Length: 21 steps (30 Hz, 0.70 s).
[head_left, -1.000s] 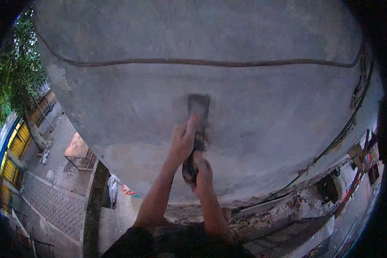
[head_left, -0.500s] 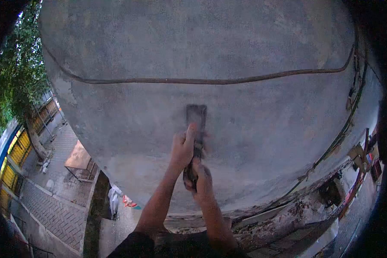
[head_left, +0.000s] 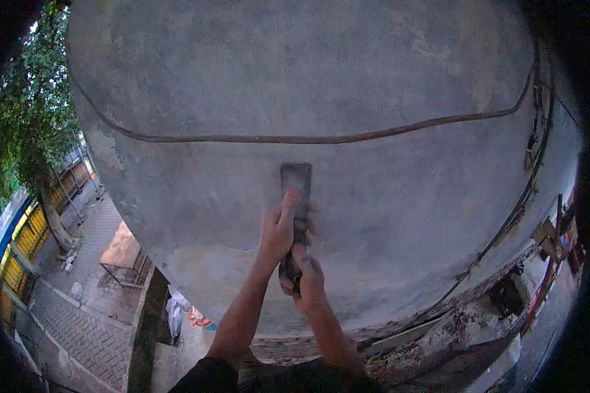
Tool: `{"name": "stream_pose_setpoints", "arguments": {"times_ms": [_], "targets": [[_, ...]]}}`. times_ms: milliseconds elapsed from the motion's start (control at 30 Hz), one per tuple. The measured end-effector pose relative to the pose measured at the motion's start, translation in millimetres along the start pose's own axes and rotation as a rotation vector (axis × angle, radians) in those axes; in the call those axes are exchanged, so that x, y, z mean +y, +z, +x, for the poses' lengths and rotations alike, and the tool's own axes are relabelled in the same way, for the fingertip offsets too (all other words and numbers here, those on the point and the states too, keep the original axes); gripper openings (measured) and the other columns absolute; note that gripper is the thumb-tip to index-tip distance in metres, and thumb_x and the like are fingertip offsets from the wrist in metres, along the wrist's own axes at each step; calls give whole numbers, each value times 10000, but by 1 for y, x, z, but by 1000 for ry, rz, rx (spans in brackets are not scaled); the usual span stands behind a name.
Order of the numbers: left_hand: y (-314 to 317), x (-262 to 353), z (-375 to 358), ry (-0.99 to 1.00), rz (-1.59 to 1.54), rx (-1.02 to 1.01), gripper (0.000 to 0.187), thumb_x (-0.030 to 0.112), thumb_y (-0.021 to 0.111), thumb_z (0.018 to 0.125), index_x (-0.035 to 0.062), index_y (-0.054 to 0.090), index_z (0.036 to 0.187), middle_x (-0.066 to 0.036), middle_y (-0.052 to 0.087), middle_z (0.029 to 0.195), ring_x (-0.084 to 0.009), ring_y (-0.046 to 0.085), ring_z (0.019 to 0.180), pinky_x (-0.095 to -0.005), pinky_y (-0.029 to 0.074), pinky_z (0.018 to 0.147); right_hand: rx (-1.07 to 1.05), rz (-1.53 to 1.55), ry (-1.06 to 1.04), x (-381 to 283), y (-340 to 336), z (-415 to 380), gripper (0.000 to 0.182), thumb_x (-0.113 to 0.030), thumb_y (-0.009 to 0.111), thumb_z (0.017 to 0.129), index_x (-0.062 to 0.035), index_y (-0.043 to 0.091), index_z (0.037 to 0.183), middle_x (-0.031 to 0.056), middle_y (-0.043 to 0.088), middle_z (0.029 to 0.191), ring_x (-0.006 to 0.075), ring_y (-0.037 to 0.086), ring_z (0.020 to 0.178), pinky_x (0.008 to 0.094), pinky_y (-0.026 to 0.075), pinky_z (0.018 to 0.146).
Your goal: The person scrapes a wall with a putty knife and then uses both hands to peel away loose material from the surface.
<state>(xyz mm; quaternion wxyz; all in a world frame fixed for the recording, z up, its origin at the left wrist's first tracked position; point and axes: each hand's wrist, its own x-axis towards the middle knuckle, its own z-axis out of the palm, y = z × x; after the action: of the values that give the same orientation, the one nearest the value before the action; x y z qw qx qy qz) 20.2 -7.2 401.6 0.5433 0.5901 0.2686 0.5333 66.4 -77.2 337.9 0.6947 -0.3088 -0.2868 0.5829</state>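
One tool (head_left: 301, 209) looks dark — its head (head_left: 296, 175) flat, rectangular.

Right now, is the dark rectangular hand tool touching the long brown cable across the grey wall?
Apart: the head view shows a strip of grey wall between the tool and the cable above it.

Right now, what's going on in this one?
A person holds a dark, flat-ended hand tool up at a grey wall. The left hand grips it nearer the flat end, the right hand lower down. The tool is below the cable that runs across the wall. Blur hides exactly what tool it is.
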Motion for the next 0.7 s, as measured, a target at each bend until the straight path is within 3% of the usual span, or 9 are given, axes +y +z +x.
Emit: {"name": "stream_pose_setpoints", "arguments": {"times_ms": [133,233,333,400,467,533,700], "targets": [[-10,-4,-7,74,50,9,488,402,383,819,-20,567,657,-52,508,510,-116,467,423,-254,375,412,-17,-58,45,5,-1,1,360,-416,496,754,-64,441,703,15,406,478,106,356,333,239,218,304],[-11,-15,16,64,234,209,499,447,405,793,-5,538,629,-13,477,532,-100,442,455,-255,363,427,-78,-133,-28,-12,4,9,370,-425,491,755,-62,438,706,16,407,480,107,348,322,245,215,304],[-19,-22,12,-5,90,82,499,451,406,790,1,544,625,-15,484,533,-100,438,444,-252,366,427,-52,-137,57,-7,3,1,368,-424,490,756,-65,433,699,16,405,474,108,344,318,247,219,305],[-30,-66,19,437,314,156,513,421,398,805,-43,546,643,-35,482,505,-114,421,438,-274,339,416,-19,-162,107,-7,6,-4,366,-427,479,759,-75,441,670,10,405,459,90,342,326,236,223,306],[-34,-65,20,448,315,167,509,403,401,811,-57,555,656,-41,483,494,-116,414,438,-281,328,411,-41,-163,117,-9,10,-4,360,-421,476,763,-75,440,671,11,404,455,89,341,326,236,226,306],[-18,-12,13,30,67,120,488,398,413,807,-40,572,663,-33,488,502,-107,417,445,-272,333,413,-110,-159,81,-20,12,2,350,-406,480,768,-66,431,701,18,401,463,105,339,318,245,225,307],[-19,-4,-3,-49,-53,72,461,408,405,806,-5,593,726,-22,513,554,-82,435,463,-237,357,432,-85,-100,158,-9,15,-10,346,-399,475,774,-65,432,693,20,409,471,95,340,324,239,226,310]]}}
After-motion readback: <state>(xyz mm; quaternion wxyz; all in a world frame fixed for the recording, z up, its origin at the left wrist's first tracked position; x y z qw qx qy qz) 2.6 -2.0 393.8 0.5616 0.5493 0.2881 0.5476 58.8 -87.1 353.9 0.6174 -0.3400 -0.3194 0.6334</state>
